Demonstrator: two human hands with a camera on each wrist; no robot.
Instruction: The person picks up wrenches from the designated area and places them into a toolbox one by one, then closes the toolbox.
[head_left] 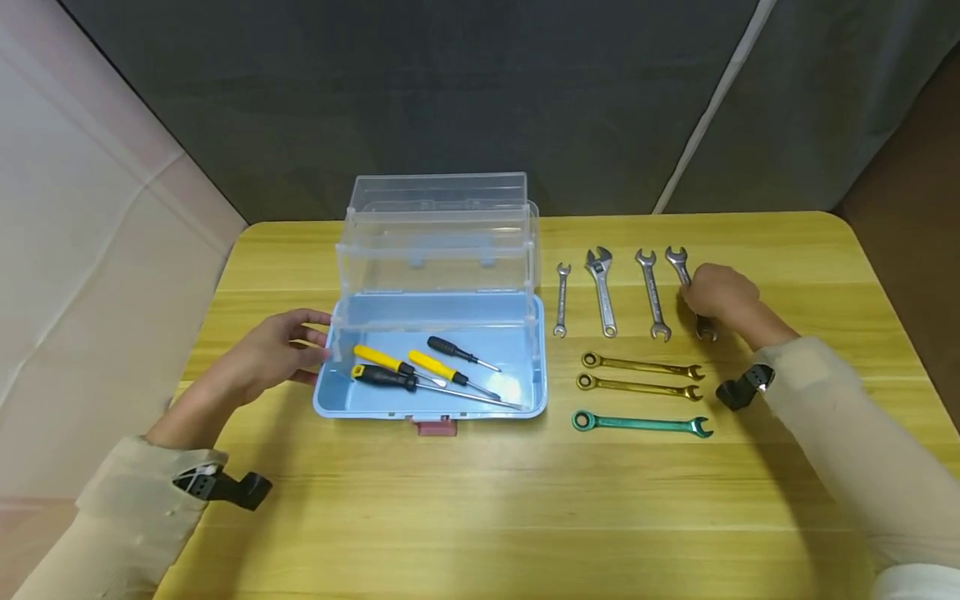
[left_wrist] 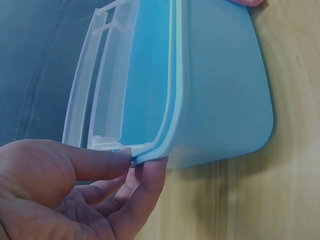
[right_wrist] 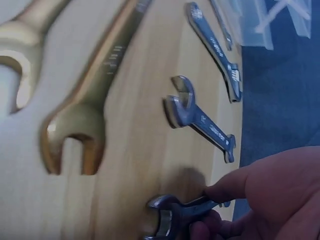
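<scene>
My left hand (head_left: 262, 358) is at the left side of a light blue plastic toolbox (left_wrist: 220, 85). In the left wrist view its thumb and index finger pinch the box's rim at a corner. The clear lid and trays (head_left: 435, 225) stand raised at the back. At the right, my right hand (head_left: 723, 296) grips the middle of a silver open-end wrench (head_left: 678, 260), the rightmost in its row. The right wrist view shows thumb and fingers around the shank, with one jaw end sticking out. Left of it lies another silver open-end wrench (right_wrist: 182, 107).
Several screwdrivers (head_left: 431, 367) with yellow or black handles lie inside the box. An adjustable wrench (head_left: 602, 292) and a small open-end wrench (head_left: 562, 300) lie right of it. Nearer are two gold wrenches (head_left: 641, 367) and a green wrench (head_left: 641, 423). A dark curtain (head_left: 450, 92) hangs behind.
</scene>
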